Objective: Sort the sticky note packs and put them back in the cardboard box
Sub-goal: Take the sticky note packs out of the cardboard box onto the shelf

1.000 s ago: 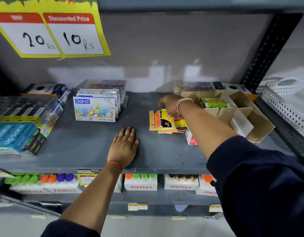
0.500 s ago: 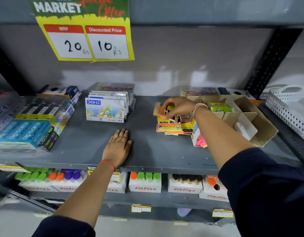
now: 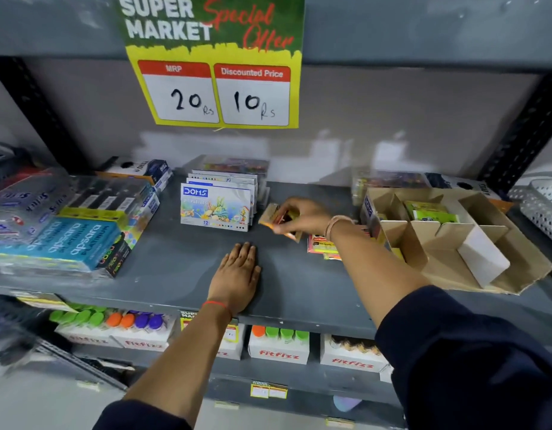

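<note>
My right hand (image 3: pixel 302 217) grips a small stack of sticky note packs (image 3: pixel 273 217), orange and yellow, lifted just above the grey shelf, left of the remaining pile of sticky note packs (image 3: pixel 321 246). That pile lies flat beside the cardboard box (image 3: pixel 448 259), partly hidden by my forearm. The box has cardboard dividers and stands at the shelf's right; green packs (image 3: pixel 433 212) sit in a rear compartment. My left hand (image 3: pixel 239 274) lies flat, palm down, fingers spread, near the shelf's front edge and holds nothing.
DOMS oil pastel boxes (image 3: pixel 217 207) stand behind my hands. Apsara boxes (image 3: pixel 66 240) are stacked at the left. A white perforated basket (image 3: pixel 544 206) is at the far right. Fitfizz boxes (image 3: pixel 279 352) line the shelf below. A price sign (image 3: pixel 215 91) hangs above.
My right hand has picked up some packs from the pile and carried them left, off the stack. The left hand has stayed flat on the shelf. The camera has tilted upward.
</note>
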Tool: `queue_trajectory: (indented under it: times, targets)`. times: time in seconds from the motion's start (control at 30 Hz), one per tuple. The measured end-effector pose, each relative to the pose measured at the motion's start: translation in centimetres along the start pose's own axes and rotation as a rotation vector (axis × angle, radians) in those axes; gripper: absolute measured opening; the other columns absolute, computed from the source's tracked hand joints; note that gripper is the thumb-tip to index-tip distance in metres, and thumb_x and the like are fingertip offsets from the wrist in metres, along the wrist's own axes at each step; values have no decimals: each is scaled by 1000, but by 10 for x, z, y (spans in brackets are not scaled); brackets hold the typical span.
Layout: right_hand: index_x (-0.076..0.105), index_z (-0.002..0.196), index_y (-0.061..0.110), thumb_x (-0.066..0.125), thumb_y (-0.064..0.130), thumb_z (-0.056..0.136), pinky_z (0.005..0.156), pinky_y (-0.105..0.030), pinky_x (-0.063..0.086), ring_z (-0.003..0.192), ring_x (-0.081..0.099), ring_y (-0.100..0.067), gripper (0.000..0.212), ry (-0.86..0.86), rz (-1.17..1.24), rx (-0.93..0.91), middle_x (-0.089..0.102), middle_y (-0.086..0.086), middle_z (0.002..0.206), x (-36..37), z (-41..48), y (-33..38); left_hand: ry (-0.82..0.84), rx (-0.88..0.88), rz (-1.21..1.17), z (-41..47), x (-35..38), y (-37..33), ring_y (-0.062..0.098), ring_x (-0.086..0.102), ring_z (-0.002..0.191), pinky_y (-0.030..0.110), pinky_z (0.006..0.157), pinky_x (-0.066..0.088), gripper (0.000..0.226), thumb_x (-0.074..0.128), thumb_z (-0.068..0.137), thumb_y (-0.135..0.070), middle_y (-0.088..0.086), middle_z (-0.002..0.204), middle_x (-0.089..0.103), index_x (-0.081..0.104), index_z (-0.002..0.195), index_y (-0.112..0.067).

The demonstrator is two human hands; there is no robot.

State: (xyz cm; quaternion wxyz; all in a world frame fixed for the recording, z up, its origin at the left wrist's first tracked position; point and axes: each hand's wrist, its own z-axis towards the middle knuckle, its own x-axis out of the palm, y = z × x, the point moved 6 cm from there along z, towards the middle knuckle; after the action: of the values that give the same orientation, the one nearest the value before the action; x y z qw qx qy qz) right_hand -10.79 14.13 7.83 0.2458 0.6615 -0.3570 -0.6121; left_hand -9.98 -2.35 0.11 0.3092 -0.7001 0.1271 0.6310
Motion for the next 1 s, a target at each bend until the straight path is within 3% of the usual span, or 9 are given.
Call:
queue_trajectory:
  times: [0.13, 0.3, 0.43, 0.6, 0.7, 0.8, 0.9, 0.93, 1.0]
  targets:
    - [58, 111, 21, 73, 40, 69, 91, -30, 36, 110, 56, -27, 49, 43, -578, -27, 64, -6, 119, 22, 6, -9, -5, 15, -4, 1, 1, 1, 17, 2, 146, 30, 119, 4, 51, 23, 98, -27, 3, 158, 8, 10, 146, -12]
    - [54, 119, 23, 68, 48, 72, 106, -41, 21, 126, 45, -24, 55, 116, -783, -70, 54, -5, 134, 32, 3, -11, 7, 46, -41, 1, 0, 1, 17, 3, 146, 29, 119, 4, 51, 25, 98, -25, 4, 158, 9, 12, 145, -12]
    - [45, 132, 28, 75, 44, 66, 114, -42, 21, 137, 34, -23, 73, 21, -566, -57, 37, 0, 150, -19, -9, -2, 29, 72, -28, -1, -2, 3, 17, 5, 146, 28, 118, 4, 50, 26, 99, -24, 5, 158, 9, 13, 145, -10]
    - [34, 139, 19, 82, 23, 65, 102, -32, 35, 131, 39, -29, 88, 290, -643, 244, 39, -9, 146, -41, -32, -39, 0, 69, -17, -1, -4, 0, 17, 8, 146, 28, 118, 6, 49, 25, 98, -22, 5, 157, 13, 16, 145, -10]
    - [38, 136, 19, 82, 18, 63, 95, -31, 39, 124, 45, -30, 85, 217, -602, 207, 46, -9, 141, -37, -35, -44, -2, 75, -7, -1, -4, 1, 17, 8, 146, 28, 119, 6, 49, 25, 98, -21, 5, 157, 14, 16, 145, -9]
    - [48, 128, 16, 81, 14, 65, 101, -31, 39, 122, 49, -25, 71, 113, -220, 137, 53, -5, 134, -50, -39, -42, -3, 71, -11, -1, -4, 2, 16, 8, 146, 27, 119, 4, 49, 25, 98, -21, 4, 157, 13, 15, 145, -10]
    - [61, 104, 21, 69, 12, 77, 99, -32, 44, 110, 57, -24, 30, 47, 364, 75, 65, -7, 114, -60, -51, -28, -2, 62, -17, -2, -4, 2, 15, 7, 146, 26, 118, 3, 49, 24, 98, -22, 4, 157, 12, 14, 145, -11]
    - [62, 103, 20, 65, 11, 80, 95, -30, 45, 108, 58, -25, 25, 52, 446, 57, 65, -9, 113, -59, -55, -22, -4, 61, -17, -2, -5, 2, 15, 8, 145, 26, 118, 4, 49, 25, 98, -22, 4, 157, 13, 15, 145, -11]
    - [58, 118, 11, 65, 8, 80, 97, -28, 45, 112, 58, -25, 39, 113, 388, 16, 61, -13, 124, -44, -62, -6, -8, 64, -15, -2, -5, 1, 16, 8, 145, 27, 118, 5, 49, 25, 98, -22, 5, 157, 13, 15, 145, -10]
